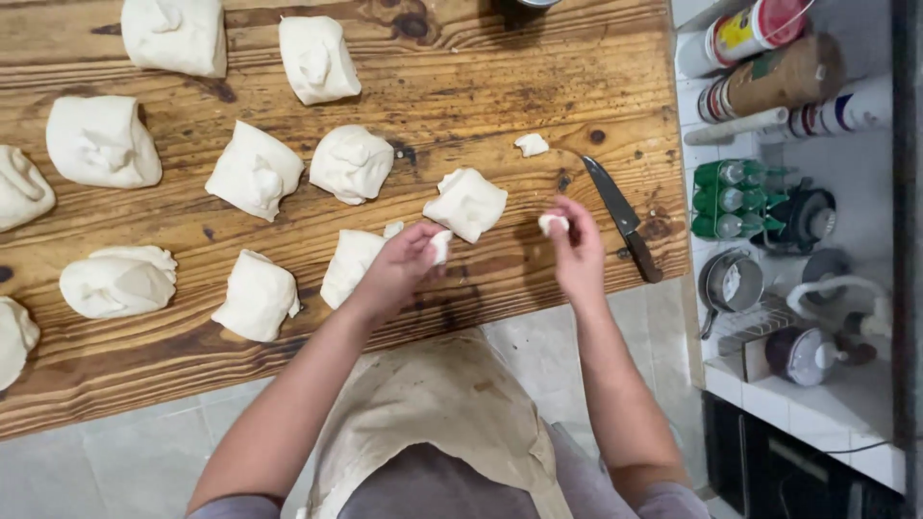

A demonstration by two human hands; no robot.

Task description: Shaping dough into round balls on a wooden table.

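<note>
the left hand (399,264) is pinching a small dough bit (440,246) and the right hand (577,252) is pinching another little dough piece (553,224) just above the wooden bench (461,77), and both bits are looking soft, light and sticky, best held gently by the edges.

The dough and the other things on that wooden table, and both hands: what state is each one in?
Left hand: grip shut on a small dough bit.
Right hand: grip shut on another small dough piece.
Dough portions: folded lumps, lying apart on the wooden table.
Dough scrap: lying loose, untouched.
Knife: flat on the table, unheld, blade bare.
Green bottles: lying on their sides, capped.
</note>
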